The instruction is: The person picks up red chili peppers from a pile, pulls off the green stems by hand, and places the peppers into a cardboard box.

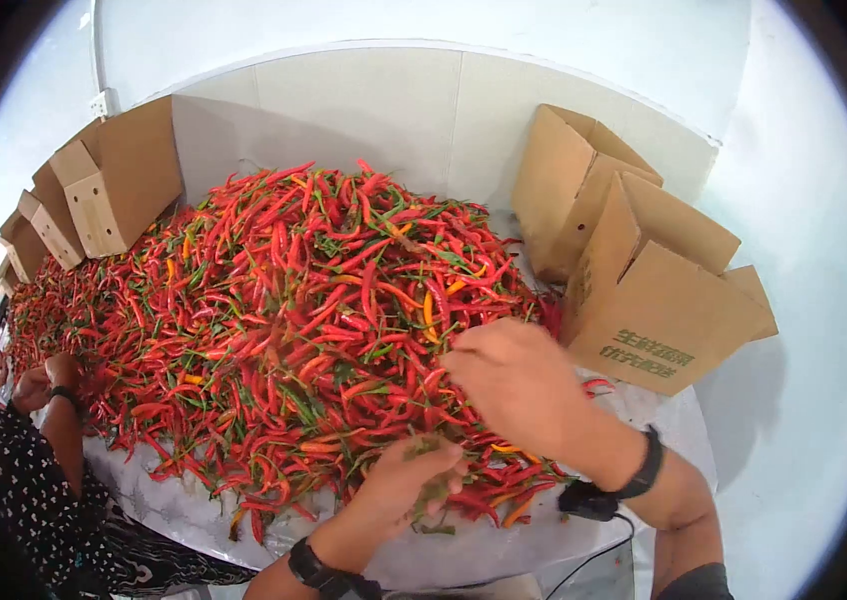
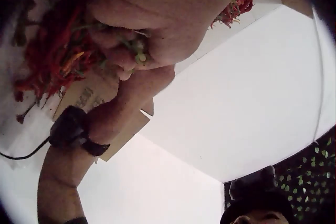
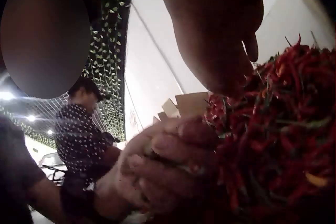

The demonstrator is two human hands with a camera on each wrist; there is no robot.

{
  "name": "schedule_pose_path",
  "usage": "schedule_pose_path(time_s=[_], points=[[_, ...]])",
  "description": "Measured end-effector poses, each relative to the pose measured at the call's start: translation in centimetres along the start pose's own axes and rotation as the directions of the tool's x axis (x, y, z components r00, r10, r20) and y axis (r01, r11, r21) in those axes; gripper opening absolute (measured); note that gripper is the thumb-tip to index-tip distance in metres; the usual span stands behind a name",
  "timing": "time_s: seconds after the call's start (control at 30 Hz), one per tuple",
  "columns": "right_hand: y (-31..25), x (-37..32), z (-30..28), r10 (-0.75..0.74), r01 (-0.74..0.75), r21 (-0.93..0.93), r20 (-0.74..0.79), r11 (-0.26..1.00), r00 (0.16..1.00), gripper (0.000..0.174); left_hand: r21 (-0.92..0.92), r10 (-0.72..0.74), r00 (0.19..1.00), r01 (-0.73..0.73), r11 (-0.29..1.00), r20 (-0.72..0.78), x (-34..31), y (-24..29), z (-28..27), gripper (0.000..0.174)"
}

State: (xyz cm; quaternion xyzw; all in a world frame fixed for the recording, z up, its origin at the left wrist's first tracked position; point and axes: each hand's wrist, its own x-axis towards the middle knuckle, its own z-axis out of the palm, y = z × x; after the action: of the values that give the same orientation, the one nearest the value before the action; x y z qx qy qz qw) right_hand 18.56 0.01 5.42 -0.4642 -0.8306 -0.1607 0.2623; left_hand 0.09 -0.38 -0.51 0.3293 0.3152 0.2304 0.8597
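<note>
A large heap of red chili peppers [image 1: 334,300] with green stems and a few orange pods covers the table. At its front edge, my left hand [image 1: 409,480] grips a small bunch of green chili stems [image 2: 139,55] in curled fingers. Green bits poke out between those fingers in the left wrist view. Just above and to the right, my right hand [image 1: 509,375] reaches over the heap with its fingers bent down toward the peppers. The back of this hand hides most of its fingers; I cannot tell whether they hold a pepper.
Two open cardboard boxes [image 1: 659,310] stand at the right of the heap, and several more boxes [image 1: 139,180] line the back left. Another person's hands [image 1: 44,385] work at the heap's left end. A black cable [image 1: 594,560] runs from my right wrist device.
</note>
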Motion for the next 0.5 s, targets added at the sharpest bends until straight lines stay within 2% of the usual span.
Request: schedule_pose_path(time_s=[0.1, 0.2, 0.27, 0.33, 0.37, 0.4, 0.43, 0.5], points=[[-0.2, 0.1, 3.7, 0.041, -0.035, -0.038, 0.172, 0.999, 0.984, 0.017, 0.04, -0.054, 0.999, 0.053, 0.998, 0.009, 0.2, 0.0, -0.3, 0.015], [0.7, -0.7, 3.0, 0.081, -0.063, -0.095, 0.204, 0.993, 0.976, 0.017, 0.087, -0.068, 0.996, 0.063, 0.994, 0.053, 0.4, 0.0, -0.6, 0.016], [0.6, -1.8, 1.0, 0.187, -0.178, -0.106, 0.082, 0.978, 0.979, 0.018, 0.108, -0.052, 0.995, 0.043, 0.993, 0.087, 0.1, -0.1, -0.3, 0.017], [0.5, -3.6, 0.0, 0.303, -0.308, -0.121, -0.059, 0.944, 0.951, 0.017, 0.135, -0.028, 0.998, 0.022, 0.991, 0.047, 0.0, -0.3, -0.1, 0.017], [0.2, -4.5, -0.1, 0.486, -0.484, 0.127, 0.017, 0.866, 0.874, 0.015, 0.15, -0.018, 0.999, 0.014, 0.989, 0.026, 0.0, -0.4, 0.0, 0.017], [-0.3, -5.7, -0.1, 0.628, -0.631, 0.348, 0.136, 0.694, 0.766, 0.013, 0.131, -0.007, 1.0, 0.007, 0.991, 0.003, 0.1, -0.5, 0.1, 0.017], [-0.8, -6.6, 0.0, 0.715, -0.731, 0.52, 0.287, 0.442, 0.637, 0.011, 0.115, 0.002, 1.0, 0.001, 0.993, -0.022, 0.2, -0.5, 0.2, 0.017], [-2.3, -7.2, 0.3, 0.706, -0.646, 0.758, 0.41, 0.089, 0.578, 0.012, 0.096, 0.004, 0.999, 0.0, 0.995, -0.043, 0.3, -0.4, 0.2, 0.019]])
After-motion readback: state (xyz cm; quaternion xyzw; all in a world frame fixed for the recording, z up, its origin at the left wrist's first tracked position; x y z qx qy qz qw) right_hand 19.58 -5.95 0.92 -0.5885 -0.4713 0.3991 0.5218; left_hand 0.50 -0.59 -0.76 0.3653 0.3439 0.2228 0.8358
